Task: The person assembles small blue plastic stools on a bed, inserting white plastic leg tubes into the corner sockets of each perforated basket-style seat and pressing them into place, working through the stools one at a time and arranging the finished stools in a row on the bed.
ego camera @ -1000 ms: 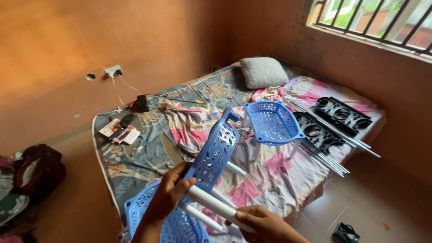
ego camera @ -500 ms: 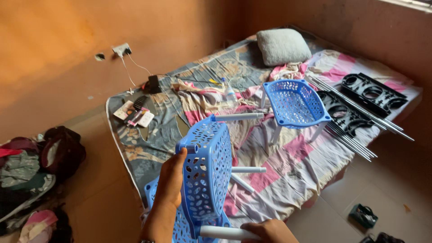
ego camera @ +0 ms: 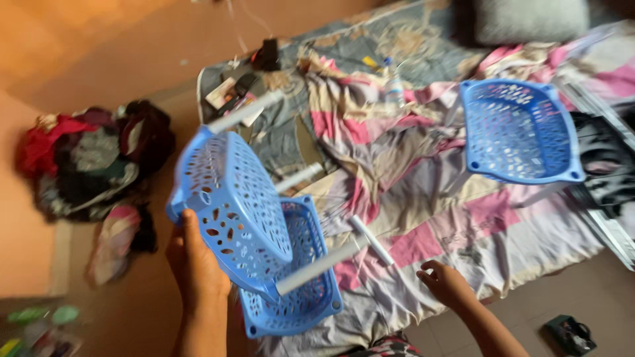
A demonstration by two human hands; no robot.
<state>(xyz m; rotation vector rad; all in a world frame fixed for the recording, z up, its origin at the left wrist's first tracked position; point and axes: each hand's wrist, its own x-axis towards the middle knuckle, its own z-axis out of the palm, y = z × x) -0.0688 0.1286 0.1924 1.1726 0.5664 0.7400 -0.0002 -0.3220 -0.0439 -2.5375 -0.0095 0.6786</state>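
Left hand (ego camera: 195, 264) grips the blue perforated tray (ego camera: 231, 211) by its near edge, tilted up w/ white legs (ego camera: 317, 266) sticking out, prob so the leg sockets face whoever's holding it. Right hand (ego camera: 444, 283) is empty, fingers loosely spread, hovering just over the bed (ego camera: 529, 244) edge near a loose white tube (ego camera: 372, 240). 2nd tray (ego camera: 301, 291) lies under the held one on the bed's corner; 3rd (ego camera: 519, 132) sits further back on the patchwork sheet. Clothes pile (ego camera: 92, 158) on the floor by the wall.
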